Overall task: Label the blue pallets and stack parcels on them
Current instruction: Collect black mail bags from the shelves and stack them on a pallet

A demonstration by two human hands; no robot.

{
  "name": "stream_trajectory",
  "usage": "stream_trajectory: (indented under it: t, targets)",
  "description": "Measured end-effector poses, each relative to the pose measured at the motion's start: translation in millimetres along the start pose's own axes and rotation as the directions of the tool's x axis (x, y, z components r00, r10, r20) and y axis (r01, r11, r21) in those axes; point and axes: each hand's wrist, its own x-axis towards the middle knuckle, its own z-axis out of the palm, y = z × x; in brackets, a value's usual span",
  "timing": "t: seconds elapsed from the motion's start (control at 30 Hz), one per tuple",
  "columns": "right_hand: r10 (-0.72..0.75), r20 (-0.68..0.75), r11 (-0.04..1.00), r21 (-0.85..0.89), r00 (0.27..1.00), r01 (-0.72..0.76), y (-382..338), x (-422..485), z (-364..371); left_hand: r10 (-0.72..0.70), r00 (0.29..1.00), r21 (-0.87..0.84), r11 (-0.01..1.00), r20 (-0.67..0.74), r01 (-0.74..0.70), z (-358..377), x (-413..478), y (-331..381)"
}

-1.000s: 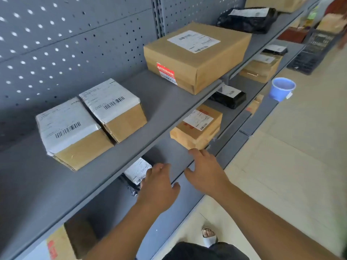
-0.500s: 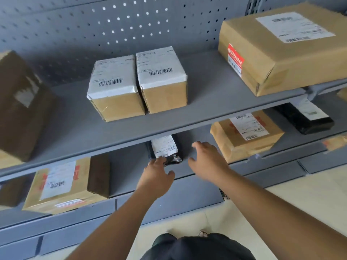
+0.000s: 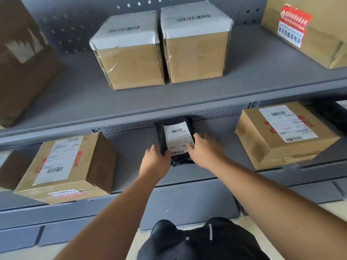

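Closing in: hands, short moments ago, now on black parcel (image 3: 176, 139), middle of lower shelf (image 3: 131, 147); left hand (image 3: 155, 162) grips left side, right hand (image 3: 204, 149) presses flat-fingered. Pickup for pallet seems next.

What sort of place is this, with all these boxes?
Likely a parcel depot or courier storeroom: grey metal shelving holds taped cardboard boxes with barcode shipping labels, plus a black mailer bag.
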Motion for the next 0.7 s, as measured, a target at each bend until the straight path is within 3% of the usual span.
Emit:
stream_trajectory:
  t: [0.37, 0.7]
  targets:
    - [0.156, -0.008, 0.957, 0.250, 0.988, -0.149, 12.4, 47.3, 49.9, 0.022, 0.998, -0.047, 0.999, -0.066, -0.025, 32.4, 47.6, -7.7]
    - [0.239, 0.039, 0.844, 0.487, 0.970, -0.227, 6.0, 34.5, 54.9, -0.063, 0.998, -0.325, 0.943, 0.011, 0.064, 29.2, 35.9, -8.0]
